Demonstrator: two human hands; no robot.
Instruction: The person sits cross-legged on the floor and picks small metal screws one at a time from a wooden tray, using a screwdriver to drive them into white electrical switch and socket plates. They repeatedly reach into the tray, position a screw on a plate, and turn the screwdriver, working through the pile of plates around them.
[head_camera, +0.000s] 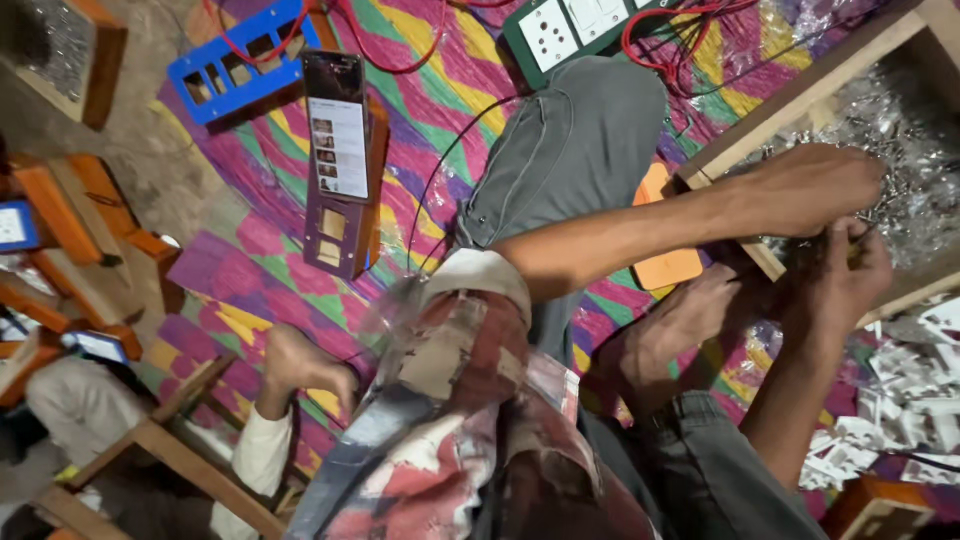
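Observation:
My left hand (810, 185) reaches across my body and lies palm down on a heap of small shiny metal parts (900, 140) inside a wooden tray (800, 95). Its fingertips are buried in the heap, so what they hold is hidden. Just below it, at the tray's near rim, my right hand (850, 268) has its fingers curled upward and closed on a few of the small metal parts. The two hands almost touch. My grey-trousered knee (580, 140) and bare foot (680, 330) lie to the left of the tray.
A phone (335, 125) leans on a purple stand on the colourful mat (250, 250). A blue plastic frame (245, 60), a green socket board (570, 30) with red wires, an orange plate (668, 268) and white plastic parts (900, 400) lie around. A co-worker's hand (300, 365) rests lower left.

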